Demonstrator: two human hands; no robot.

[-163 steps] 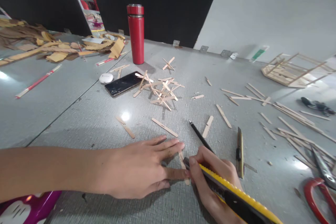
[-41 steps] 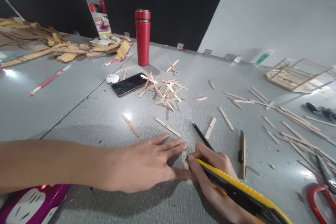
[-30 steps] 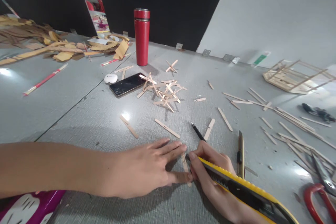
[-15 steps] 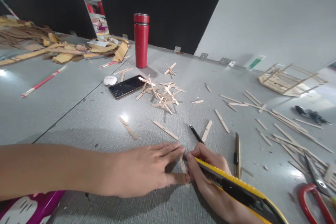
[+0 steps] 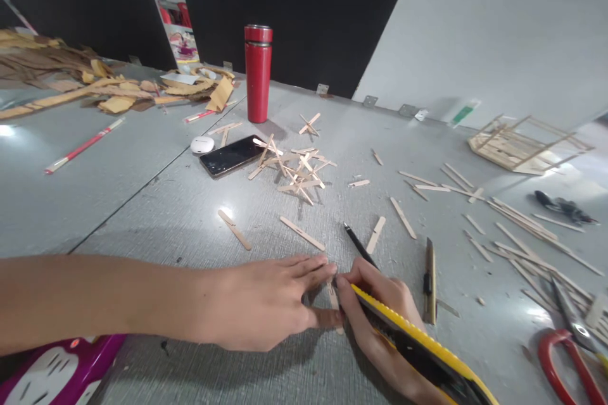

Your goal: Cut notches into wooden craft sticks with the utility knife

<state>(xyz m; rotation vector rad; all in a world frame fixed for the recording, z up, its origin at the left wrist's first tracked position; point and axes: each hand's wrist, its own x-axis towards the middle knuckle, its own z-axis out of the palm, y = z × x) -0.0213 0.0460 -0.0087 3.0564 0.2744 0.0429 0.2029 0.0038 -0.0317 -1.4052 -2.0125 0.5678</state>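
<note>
My left hand (image 5: pixel 266 304) lies flat on the grey table, fingers stretched out, thumb and fingertips pressing on a small wooden stick (image 5: pixel 334 304). My right hand (image 5: pixel 384 323) grips a yellow and black utility knife (image 5: pixel 418 348), its tip resting on that stick between my two hands. A black pen (image 5: pixel 358 245) lies just beyond my right hand, partly hidden behind it.
A second, slim cutter (image 5: pixel 430 278) lies right of my right hand. Red-handled scissors (image 5: pixel 570 348) sit at the right edge. A phone (image 5: pixel 231 155), a red flask (image 5: pixel 258 73), a stick pile (image 5: pixel 294 171), loose sticks (image 5: pixel 517 228) and a stick frame (image 5: pixel 517 142) lie farther off.
Both hands stay on the small stick. The knife tip has shifted slightly along it; the view moves a little.
</note>
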